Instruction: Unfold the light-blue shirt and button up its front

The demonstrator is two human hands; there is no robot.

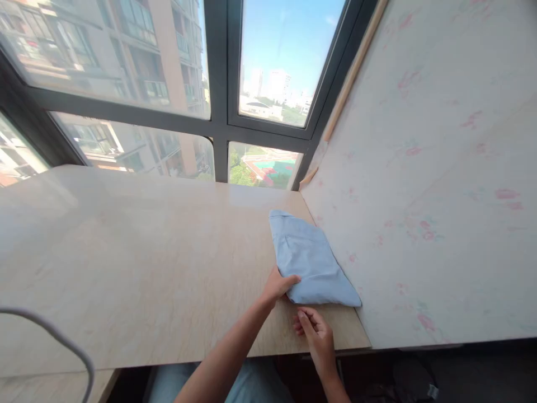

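Head view: folded blue cloth (310, 260) under left grip (279, 285), fingers clamped on its near edge; right grip (314, 330) loosely curled, just below it.

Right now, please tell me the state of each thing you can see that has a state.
blue cloth: folded, lying flat on the table, against the wall panel.
left hand: resting on the near corner of the blue cloth, thumb on top.
right hand: loosely curled on the table just in front of the cloth, holding nothing.
table: flat, pale and glossy.
window: closed.
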